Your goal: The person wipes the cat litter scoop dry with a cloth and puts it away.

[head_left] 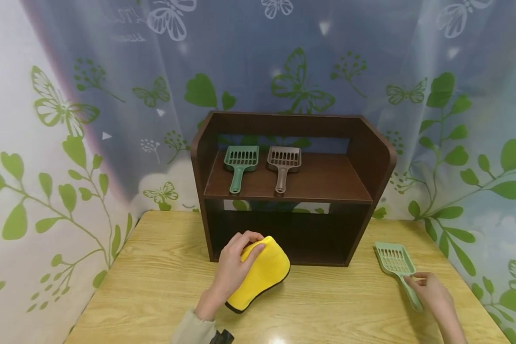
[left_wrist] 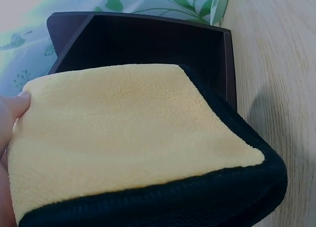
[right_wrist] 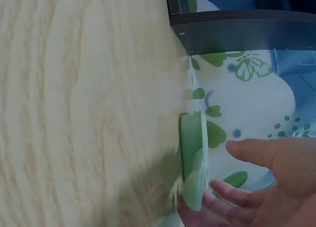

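My left hand [head_left: 232, 270] grips a folded yellow cleaning cloth [head_left: 266, 272] with black edging, in front of the dark brown shelf. In the left wrist view, the cloth [left_wrist: 108, 133] spreads wide and hides part of the shelf's lower opening; only the fingertips show at the left edge. At the right, a light green litter scoop [head_left: 396, 260] lies on the table, its slotted head toward the back wall. My right hand [head_left: 432, 291] is at its handle. In the right wrist view, the thumb stands apart from the scoop [right_wrist: 193, 143] and the other fingers are beside the handle.
The two-tier brown shelf [head_left: 288, 197] stands at the back of the wooden table [head_left: 327, 306]. On its upper board lie a dark green scoop [head_left: 241, 160] and a brown scoop [head_left: 284, 160]. A curtain with leaves and butterflies [head_left: 258, 57] hangs behind.
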A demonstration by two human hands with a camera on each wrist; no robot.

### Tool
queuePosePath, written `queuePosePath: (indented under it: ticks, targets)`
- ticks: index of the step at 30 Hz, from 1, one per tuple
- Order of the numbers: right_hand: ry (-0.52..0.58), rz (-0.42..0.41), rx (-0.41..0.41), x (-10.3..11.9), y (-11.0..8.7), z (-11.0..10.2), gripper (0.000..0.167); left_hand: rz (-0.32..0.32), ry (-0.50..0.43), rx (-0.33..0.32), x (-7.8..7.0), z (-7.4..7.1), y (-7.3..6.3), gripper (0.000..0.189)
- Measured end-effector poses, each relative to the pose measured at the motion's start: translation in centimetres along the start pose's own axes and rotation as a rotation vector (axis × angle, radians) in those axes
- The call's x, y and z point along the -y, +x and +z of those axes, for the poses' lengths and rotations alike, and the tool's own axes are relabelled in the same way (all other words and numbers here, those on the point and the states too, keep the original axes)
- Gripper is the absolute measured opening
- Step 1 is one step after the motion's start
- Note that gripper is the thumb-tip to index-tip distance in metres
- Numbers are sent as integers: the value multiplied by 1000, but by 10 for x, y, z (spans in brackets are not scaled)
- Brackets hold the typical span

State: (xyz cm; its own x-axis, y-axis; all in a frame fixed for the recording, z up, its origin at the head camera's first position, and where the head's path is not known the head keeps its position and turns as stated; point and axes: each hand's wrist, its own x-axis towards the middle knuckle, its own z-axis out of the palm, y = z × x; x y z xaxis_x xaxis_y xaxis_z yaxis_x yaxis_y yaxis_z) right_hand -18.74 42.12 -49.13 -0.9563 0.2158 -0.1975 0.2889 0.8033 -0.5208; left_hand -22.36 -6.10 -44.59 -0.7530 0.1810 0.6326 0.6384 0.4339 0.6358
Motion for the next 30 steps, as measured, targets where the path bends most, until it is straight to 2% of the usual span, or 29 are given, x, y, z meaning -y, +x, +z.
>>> queuePosePath:
  ticks: [4,7,9,14,16,18,24,26,30]
  targets:
    - [0,4,102,-6,2,4,77,18,37,14,-1,0,-1,14]
    - [17,-12,149,-8,4,7,80,43,57,24,-1,0,0,14]
    - [110,2,183,-10,4,10,81,57,65,33,-1,0,0,15]
    - [472,82,236,-12,2,14,85,78,78,36,-1,-1,0,15]
    - [527,84,239,-12,2,15,83,80,77,32,-1,-1,0,14]
    - [519,81,230,-13,2,15,74,79,74,31,0,-1,0,14]
    - [478,66,214,-17,5,13,35,86,87,33,3,-1,0,14]
    - [477,62,209,-17,5,12,32,85,90,33,3,-1,0,14]
    - [506,43,218,-15,3,11,45,80,81,34,3,-2,0,14]
